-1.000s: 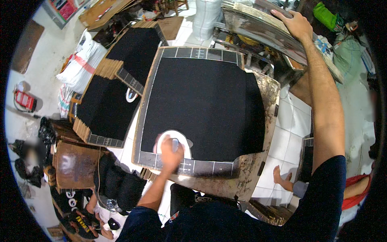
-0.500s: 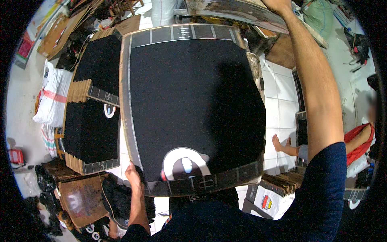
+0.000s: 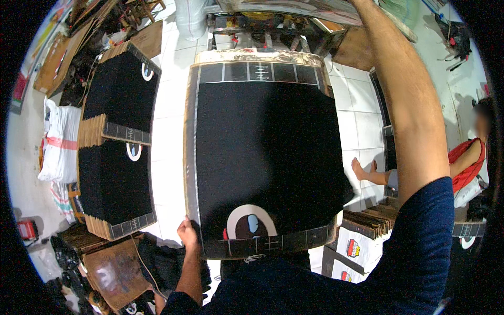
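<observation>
My feed looks grainy: floor tiles (image 3: 170, 131) glare white, a broad shadow (image 3: 296, 136) darkens the black cloth (image 3: 231, 152), and straight edges bow near the rim.

"Could you see the right hand?"

"It lay beyond the top edge at one o'clock; only the right forearm (image 3: 412, 100) showed, so its grip could not be told."

"And the left hand (image 3: 188, 234), at seven?"

"Partly hidden. Some fingers were out of sight by the edge of the board (image 3: 236, 72), and I couldn't tell whether they curled beneath."

"The co-worker (image 3: 466, 164) at three?"

"Blurred at the head, with one leg passing out of sight behind that forearm."

"What else?"

"The top edge cropped a framed panel (image 3: 289, 7) between twelve and one. At eight, the dark bundles (image 3: 65, 262) were too murky to identify, and a red object (image 3: 26, 230) was too small."
</observation>
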The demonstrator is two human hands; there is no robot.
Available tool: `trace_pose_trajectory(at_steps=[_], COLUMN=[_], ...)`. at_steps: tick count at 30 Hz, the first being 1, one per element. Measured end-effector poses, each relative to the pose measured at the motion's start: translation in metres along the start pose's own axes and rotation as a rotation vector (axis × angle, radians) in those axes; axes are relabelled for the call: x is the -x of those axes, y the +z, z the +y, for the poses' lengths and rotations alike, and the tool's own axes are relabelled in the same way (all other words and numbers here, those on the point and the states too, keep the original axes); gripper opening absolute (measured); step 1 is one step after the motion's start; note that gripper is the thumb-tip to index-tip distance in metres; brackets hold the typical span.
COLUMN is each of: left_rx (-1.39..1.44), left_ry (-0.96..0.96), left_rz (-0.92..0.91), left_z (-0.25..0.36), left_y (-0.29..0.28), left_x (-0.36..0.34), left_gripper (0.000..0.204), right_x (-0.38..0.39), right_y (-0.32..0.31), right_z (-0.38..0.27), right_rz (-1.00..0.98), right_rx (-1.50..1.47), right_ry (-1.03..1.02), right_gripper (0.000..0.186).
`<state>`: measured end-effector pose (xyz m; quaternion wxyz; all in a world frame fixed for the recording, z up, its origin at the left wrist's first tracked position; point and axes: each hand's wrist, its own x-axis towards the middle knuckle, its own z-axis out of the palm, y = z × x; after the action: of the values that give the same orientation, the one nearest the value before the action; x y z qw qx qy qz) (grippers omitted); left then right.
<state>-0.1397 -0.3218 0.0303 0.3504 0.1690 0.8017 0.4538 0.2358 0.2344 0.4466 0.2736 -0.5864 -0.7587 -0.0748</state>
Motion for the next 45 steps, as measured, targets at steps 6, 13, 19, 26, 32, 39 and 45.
trace_pose_trajectory(at_steps=[6, 13, 19, 26, 32, 39, 45], left_rx=[-0.295, -0.787, -0.727, -0.729, -0.72, -0.779, -0.895], left_ry=[0.185, 0.188, 0.222, 0.183, 0.106, 0.118, 0.448], left_rz=[-0.156, -0.19, -0.15, -0.156, -0.135, -0.12, -0.067], left_z=[0.007, 0.047, 0.052, 0.064, 0.07, 0.045, 0.106], left_y=[-0.018, -0.009, -0.003, 0.009, 0.014, 0.018, 0.067], left_x=[0.005, 0.009, 0.016, 0.002, 0.003, -0.016, -0.025], left_gripper=[0.044, 0.069, 0.067, 0.074, 0.081, 0.083, 0.093], right_x=[-0.008, -0.011, -0.027, -0.036, -0.041, -0.041, 0.004], right_y=[0.001, -0.004, -0.003, -0.003, -0.008, -0.008, 0.015], right_z=[-0.002, -0.005, 0.001, 0.004, 0.002, 0.001, 0.004], right_rz=[0.013, 0.032, 0.024, 0.124, 0.027, -0.006, 0.073], right_rx=[0.069, 0.05, 0.019, 0.021, 0.026, 0.045, 0.077], right_ry=[0.029, 0.012, 0.009, 0.019, -0.031, -0.002, -0.06], right_gripper=[0.091, 0.089, 0.092, 0.098, 0.094, 0.094, 0.09])
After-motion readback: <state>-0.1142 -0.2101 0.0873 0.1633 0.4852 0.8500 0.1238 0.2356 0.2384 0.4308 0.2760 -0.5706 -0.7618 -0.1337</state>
